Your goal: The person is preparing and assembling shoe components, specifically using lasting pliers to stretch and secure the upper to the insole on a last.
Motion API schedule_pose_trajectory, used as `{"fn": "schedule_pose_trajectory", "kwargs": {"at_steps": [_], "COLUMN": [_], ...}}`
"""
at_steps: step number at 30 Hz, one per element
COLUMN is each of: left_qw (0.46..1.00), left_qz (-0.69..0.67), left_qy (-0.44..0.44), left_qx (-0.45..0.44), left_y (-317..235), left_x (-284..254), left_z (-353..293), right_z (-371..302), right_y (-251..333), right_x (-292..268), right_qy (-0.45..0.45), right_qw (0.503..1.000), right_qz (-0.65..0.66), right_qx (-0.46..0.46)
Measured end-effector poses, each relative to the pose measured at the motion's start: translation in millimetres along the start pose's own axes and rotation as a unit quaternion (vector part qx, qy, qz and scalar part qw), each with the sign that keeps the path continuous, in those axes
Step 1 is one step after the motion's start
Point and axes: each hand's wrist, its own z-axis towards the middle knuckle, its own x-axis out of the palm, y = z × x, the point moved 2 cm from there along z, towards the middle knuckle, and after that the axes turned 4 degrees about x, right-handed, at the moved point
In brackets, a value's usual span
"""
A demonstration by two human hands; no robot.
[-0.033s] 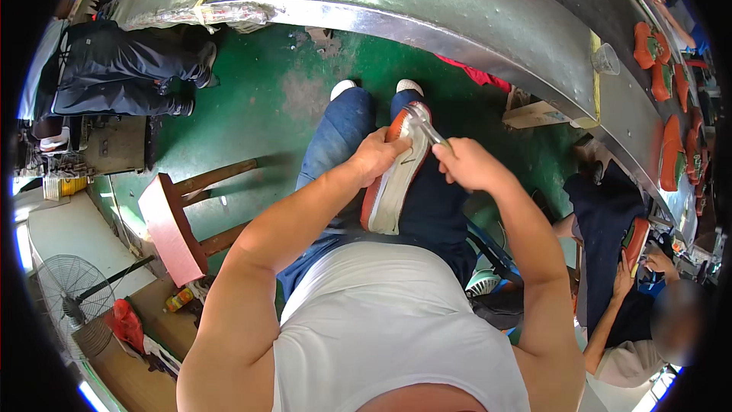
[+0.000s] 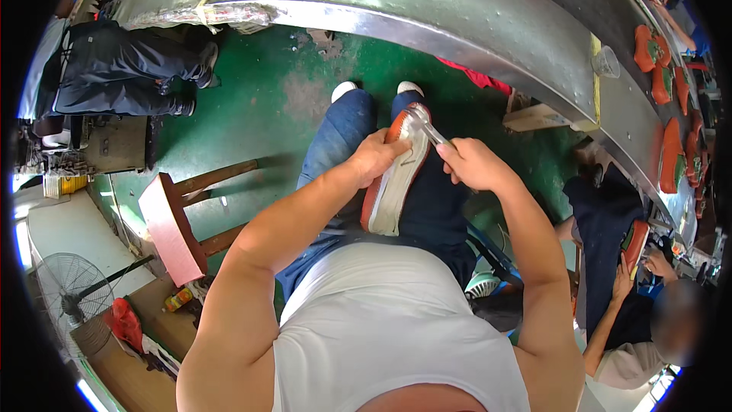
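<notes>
An orange-brown shoe [image 2: 391, 197] lies sole up along my right thigh, its pale sole facing me and its toe end pointing away. Near the toe end, my left hand [image 2: 374, 156] is closed around the shoe's left side, with the thumb on the sole. My right hand [image 2: 474, 163] is wrapped around the handle of a metal hammer [image 2: 435, 135]. The hammer head is over the toe part of the sole; whether it touches, I cannot tell. A dark curved mark shows mid-sole.
A long metal-edged bench [image 2: 427, 27] curves across the front, with orange shoes [image 2: 671, 154] at its right. At left stand a wooden stool [image 2: 174, 229] and a fan [image 2: 70, 301]. Another person's legs [image 2: 126, 72] are far left; a co-worker [image 2: 610, 313] holds a shoe at right.
The hammer and my right hand have shifted very slightly. My left hand and the shoe stay in place.
</notes>
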Motion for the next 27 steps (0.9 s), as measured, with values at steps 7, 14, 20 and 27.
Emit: {"fn": "schedule_pose_trajectory", "kwargs": {"at_steps": [7, 14, 20, 27], "left_qw": [0.998, 0.988, 0.99, 0.944], "left_qz": [0.016, -0.013, -0.003, -0.204], "left_qy": [0.058, 0.15, 0.133, 0.252], "left_qx": [-0.028, -0.047, -0.035, 0.061], "left_y": [-8.8, -9.3, -5.4, 15.2], "left_x": [-13.5, -15.4, -13.5, -43.3], "left_z": [-2.1, 5.8, 0.1, -18.8], "right_z": [-8.1, -62.8, -63.8, -35.6], "right_y": [-12.3, -19.0, 38.1, -15.5], "right_x": [20.0, 55.0, 65.2, 96.1], "right_qy": [-0.031, -0.025, -0.124, -0.099], "right_qw": [0.998, 0.978, 0.894, 0.974], "right_qz": [0.043, -0.113, -0.383, -0.136], "right_qx": [-0.027, -0.174, -0.197, -0.154]}}
